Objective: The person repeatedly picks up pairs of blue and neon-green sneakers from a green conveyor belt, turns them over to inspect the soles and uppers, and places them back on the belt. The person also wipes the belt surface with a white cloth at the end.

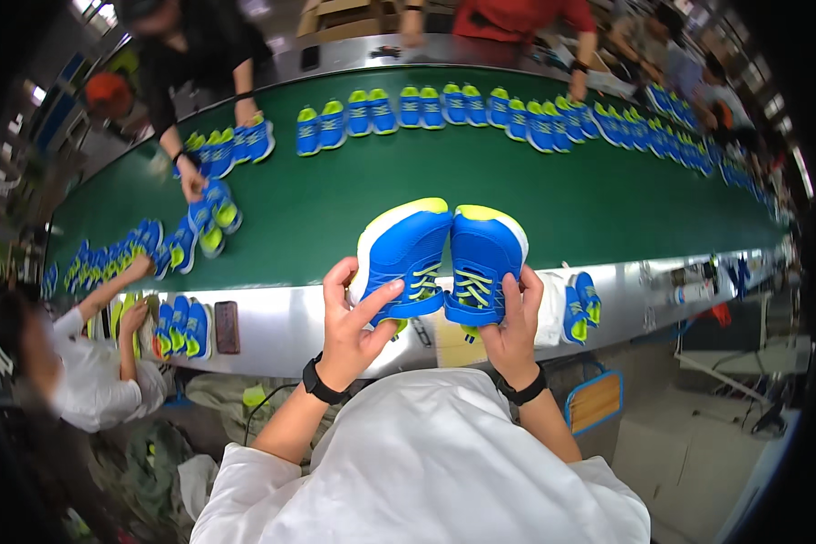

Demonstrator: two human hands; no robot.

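A pair of blue sneakers with lime-green laces and soles is held up in front of me, toes pointing away. My left hand [358, 317] is closed round the left sneaker [408, 254], thumb near its laces and fingers at its outer side. My right hand [514, 331] grips the right sneaker [488, 258] in the same manner. The two toes lean close together at the top. Both shoes hang over the near edge of the green belt [290, 218]. Each of my wrists carries a black band.
Rows of blue sneakers [422, 107] line the belt's far side. A metal ledge [272, 344] runs along the near side, with a phone [228, 327] and another sneaker pair [581, 308] on it. Co-workers' hands [193, 181] handle shoes at left. A stool [595, 399] stands at lower right.
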